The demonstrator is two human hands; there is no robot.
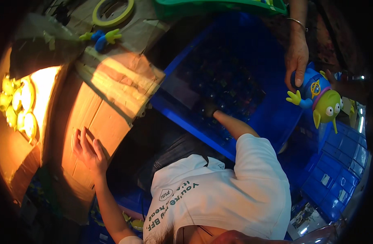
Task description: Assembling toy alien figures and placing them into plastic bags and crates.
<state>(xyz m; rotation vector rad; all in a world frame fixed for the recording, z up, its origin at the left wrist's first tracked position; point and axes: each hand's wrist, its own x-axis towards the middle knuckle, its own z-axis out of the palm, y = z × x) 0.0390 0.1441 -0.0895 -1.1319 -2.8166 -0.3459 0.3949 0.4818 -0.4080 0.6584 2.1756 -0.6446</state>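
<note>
Blue bin [182, 120] holds small parts [235, 81] | left hand [90, 156] rests on cardboard [101, 122], fingers spread wide | right hand [209, 109] dips inside, can't tell its fingers | looks like reaching for parts; next seems to need a pinch

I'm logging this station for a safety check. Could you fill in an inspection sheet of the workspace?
Surface: cardboard sheet, partly in bright light.
Job's things: blue bin with a jumble of small items, too dark to identify.
Clutter: yellow tape roll; blue-and-green toy parts.
Hands: left hand on the cardboard sheet, fingers spread; right hand inside the blue bin, grip unclear.
Cables: nothing seen.
Surroundings: co-worker's hand holding a blue toy figure with a green head; green tray at top; yellow-green pieces brightly lit at left.
</note>
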